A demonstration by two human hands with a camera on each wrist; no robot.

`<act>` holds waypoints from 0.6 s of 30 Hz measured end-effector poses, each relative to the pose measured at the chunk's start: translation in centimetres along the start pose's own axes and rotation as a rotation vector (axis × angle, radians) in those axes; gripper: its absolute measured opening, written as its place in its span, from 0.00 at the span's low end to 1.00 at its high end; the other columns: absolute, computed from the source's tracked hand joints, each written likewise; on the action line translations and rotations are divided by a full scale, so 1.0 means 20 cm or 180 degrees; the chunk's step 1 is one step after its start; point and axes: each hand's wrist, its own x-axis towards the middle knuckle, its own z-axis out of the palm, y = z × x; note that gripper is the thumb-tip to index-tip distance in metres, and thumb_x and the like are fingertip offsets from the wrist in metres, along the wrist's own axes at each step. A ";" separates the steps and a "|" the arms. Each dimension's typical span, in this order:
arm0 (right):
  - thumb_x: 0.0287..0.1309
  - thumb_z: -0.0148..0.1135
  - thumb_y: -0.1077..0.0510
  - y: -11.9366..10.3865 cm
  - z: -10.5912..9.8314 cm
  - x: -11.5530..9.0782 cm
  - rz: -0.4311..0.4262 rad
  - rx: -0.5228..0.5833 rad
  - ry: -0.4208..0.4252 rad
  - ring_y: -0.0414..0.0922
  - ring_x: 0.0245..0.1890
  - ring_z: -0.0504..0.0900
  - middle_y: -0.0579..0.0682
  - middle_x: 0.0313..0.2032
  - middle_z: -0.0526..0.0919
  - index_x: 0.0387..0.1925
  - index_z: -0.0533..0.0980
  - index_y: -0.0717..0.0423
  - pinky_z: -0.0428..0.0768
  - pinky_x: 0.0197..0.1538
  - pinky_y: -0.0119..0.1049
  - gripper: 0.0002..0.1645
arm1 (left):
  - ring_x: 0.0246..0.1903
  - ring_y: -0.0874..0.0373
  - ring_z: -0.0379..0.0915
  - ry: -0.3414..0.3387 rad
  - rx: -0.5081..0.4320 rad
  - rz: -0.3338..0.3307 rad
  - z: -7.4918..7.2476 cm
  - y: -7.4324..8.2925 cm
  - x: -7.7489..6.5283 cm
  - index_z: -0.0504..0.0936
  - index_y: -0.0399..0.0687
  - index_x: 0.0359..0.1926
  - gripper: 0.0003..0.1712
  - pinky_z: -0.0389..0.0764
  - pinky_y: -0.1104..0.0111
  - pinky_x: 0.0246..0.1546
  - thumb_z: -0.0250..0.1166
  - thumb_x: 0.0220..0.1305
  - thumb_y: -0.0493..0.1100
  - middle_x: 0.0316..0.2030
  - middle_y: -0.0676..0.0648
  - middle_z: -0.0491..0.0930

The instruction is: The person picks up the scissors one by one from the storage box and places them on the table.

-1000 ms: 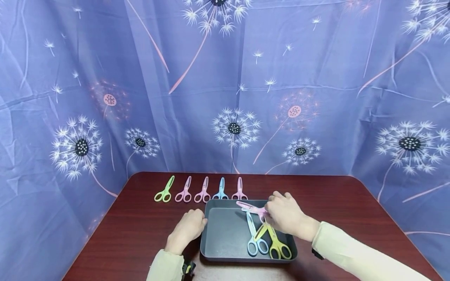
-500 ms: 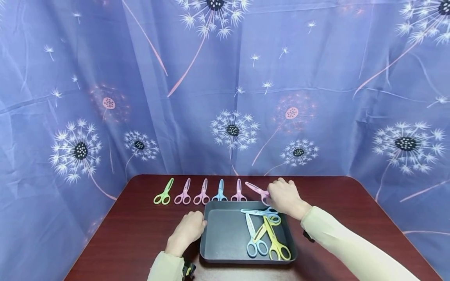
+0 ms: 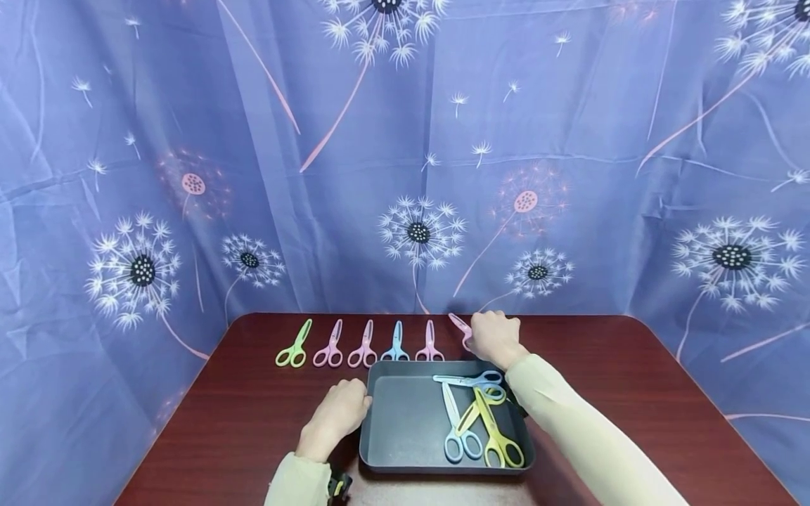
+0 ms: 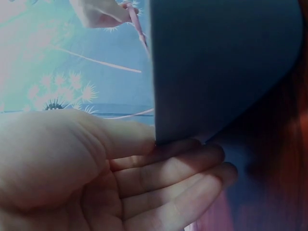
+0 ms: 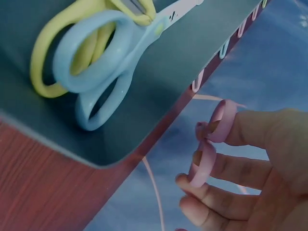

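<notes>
In the head view, the right hand's grip (image 3: 496, 337) holds pink scissors (image 3: 460, 324) near the far edge of the bench (image 3: 588, 351), right of five lined-up scissors (image 3: 363, 343). The left wrist view shows the left hand's grip (image 4: 98, 175) pinching the edge of the gray tray (image 4: 211, 62). In the right wrist view, fingers (image 5: 240, 171) clasp the handle loops (image 5: 207, 163), outside the tray with blue scissors (image 5: 137, 45) and yellow scissors (image 5: 39, 60).

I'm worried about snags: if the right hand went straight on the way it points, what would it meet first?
Probably the dandelion-print curtain beyond the table, with the pink scissors in the right hand leading; depth is unclear.
</notes>
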 end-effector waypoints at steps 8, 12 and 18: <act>0.49 0.68 0.49 0.00 0.07 0.08 0.0380 0.0059 -0.0356 0.60 0.44 0.78 0.62 0.44 0.82 0.31 0.80 0.55 0.71 0.42 0.64 0.13 | 0.17 0.56 0.68 -0.0015 -0.0023 0.0002 0.00 0.00 0.00 0.75 0.43 0.21 0.15 0.71 0.62 0.23 0.62 0.66 0.37 0.15 0.50 0.67; 0.48 0.70 0.48 -0.01 0.10 0.10 0.0447 0.0097 -0.0430 0.60 0.44 0.79 0.62 0.44 0.82 0.33 0.81 0.55 0.72 0.42 0.63 0.15 | 0.17 0.56 0.67 -0.0007 -0.0031 0.0006 0.00 -0.01 -0.01 0.74 0.44 0.20 0.16 0.71 0.62 0.22 0.61 0.66 0.36 0.15 0.50 0.67; 0.47 0.71 0.48 -0.03 0.13 0.11 0.0562 0.0123 -0.0576 0.60 0.43 0.80 0.60 0.45 0.83 0.37 0.82 0.54 0.72 0.41 0.62 0.18 | 0.16 0.57 0.66 -0.0023 -0.0077 0.0021 0.00 -0.01 -0.01 0.72 0.45 0.19 0.17 0.70 0.63 0.21 0.61 0.66 0.36 0.14 0.50 0.67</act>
